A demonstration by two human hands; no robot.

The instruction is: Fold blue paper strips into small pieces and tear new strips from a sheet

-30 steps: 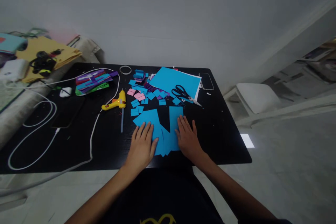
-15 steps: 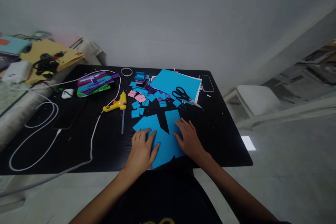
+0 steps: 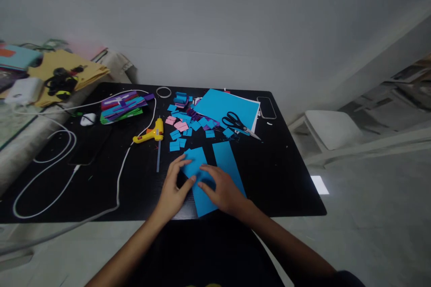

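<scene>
Blue paper pieces lie near the front edge of the black table. My left hand rests at the left side of the paper, thumb and fingers spread apart. Over the middle of the paper is my right hand, its thumb and fingers apart and nothing between them. Beyond the hands lie small blue squares and pink squares. Black-handled scissors rest on a large blue sheet at the back.
A yellow glue gun and a stack of coloured strips are on the left, with white cables looping past. A phone lies at the back right. A white chair stands right of the table.
My right hand has moved left over the paper. The blue pieces have shifted; their left part now lies closer to the middle. My left hand has turned slightly.
</scene>
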